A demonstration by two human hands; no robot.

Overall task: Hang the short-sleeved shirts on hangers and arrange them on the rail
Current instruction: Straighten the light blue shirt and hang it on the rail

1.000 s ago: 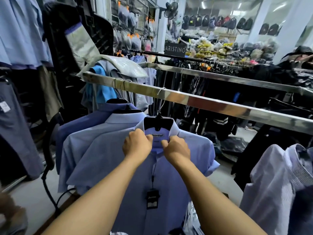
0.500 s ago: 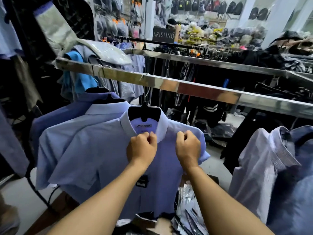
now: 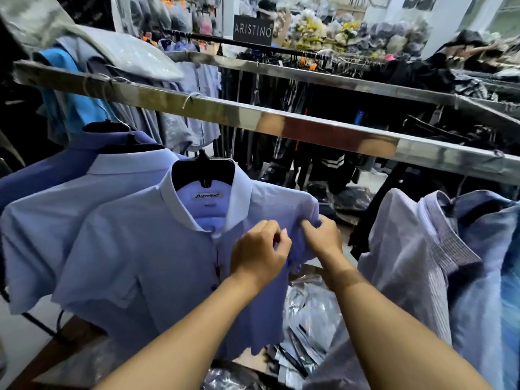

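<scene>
- Head view: a person is standing at a shiny metal rail (image 3: 281, 122) that is running across the shop from upper left to lower right.
- A pale blue short-sleeved shirt (image 3: 146, 263) is hanging on a black hanger (image 3: 203, 171), whose hook is reaching up to the left half of the rail; the white collar is lying open around the hanger's neck.
- The left hand (image 3: 257, 249) is resting against the shirt's chest just below the collar, its fingers curled and pinching a fold of the cloth.
- The right hand (image 3: 323, 237) is gripping the bunched cloth at the shirt's right-side shoulder and sleeve, with its fingers clenched round it.
- The two hands are working close together, nearly touching.
- Behind this shirt, toward the rail's left end, a second pale blue shirt (image 3: 56, 209) and a darker blue shirt (image 3: 42, 170) are hanging on black hangers, each overlapping the next.
- Toward the rail's right end, well apart from the hands, a striped pale shirt (image 3: 416, 249) is hanging beside more blue cloth.
- A garment in clear plastic (image 3: 135, 52) is lying draped over the rail's left end.
- Below the hands, crumpled plastic bags (image 3: 309, 319) are lying in a heap.
- A second rail (image 3: 323, 77) is running behind, with dark clothes hanging under it, and a black sign (image 3: 253, 30) reading ARISTINO is standing beyond that.
</scene>
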